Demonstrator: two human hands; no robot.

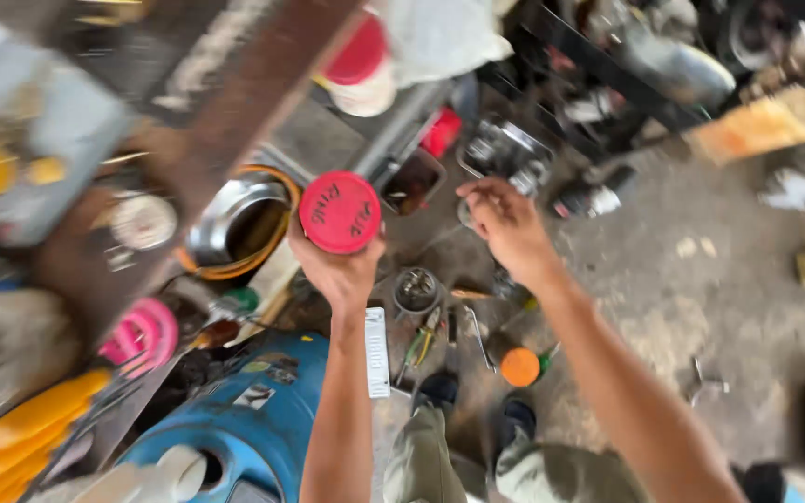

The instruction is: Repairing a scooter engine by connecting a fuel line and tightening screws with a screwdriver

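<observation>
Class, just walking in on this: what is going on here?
A person stands over a cluttered workshop floor. Their left hand holds up a round red lidded container. Their right hand is stretched out beside it, empty. Pliers, an orange cap and a blue drum sit below.

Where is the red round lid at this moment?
In the head view, the red round lid is just left of centre, held up by the left hand. A metal bowl lies to its left; the right hand is to its right.
</observation>
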